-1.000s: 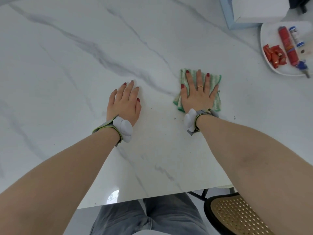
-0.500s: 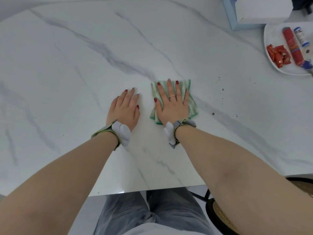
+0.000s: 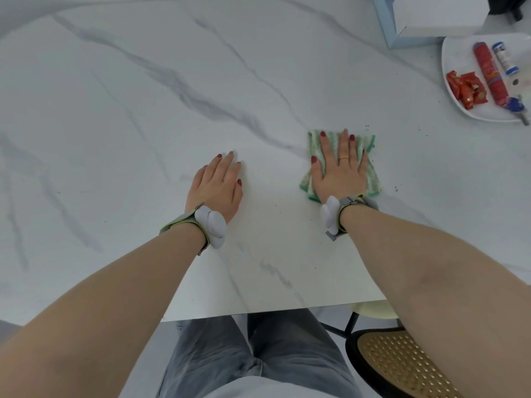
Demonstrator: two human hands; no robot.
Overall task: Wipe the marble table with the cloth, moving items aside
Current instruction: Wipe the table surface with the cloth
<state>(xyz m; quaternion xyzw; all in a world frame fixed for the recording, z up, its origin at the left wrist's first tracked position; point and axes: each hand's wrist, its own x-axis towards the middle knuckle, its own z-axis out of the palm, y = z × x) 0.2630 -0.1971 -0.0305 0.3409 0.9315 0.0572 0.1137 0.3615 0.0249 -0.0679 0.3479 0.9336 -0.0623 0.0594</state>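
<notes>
Cloth (image 3: 343, 165) lies flat on the marble worktop (image 3: 143, 110) under the right hand (image 3: 339, 173), fingers straight, pressing it. Left hand (image 3: 217, 186) rests flat nearby, grasping nothing. Dark specks, perhaps crumbs (image 3: 396, 188), lie beside the cloth.

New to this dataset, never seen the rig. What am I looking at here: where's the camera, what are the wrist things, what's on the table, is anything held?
There is no robot. A person wears one wide-angle camera on the head, looking down at their own arms. The grey pods strapped to both wrists look like wearable devices; their purpose is not visible. The right hand lies flat with straight fingers, pressing a green-and-white cloth onto the marble table. The left hand rests flat on the bare marble, holding nothing. At far right a white plate carries red wrapped snacks and tubes. A pale blue and white box sits behind it. Dark crumbs dot the marble near the cloth.
</notes>
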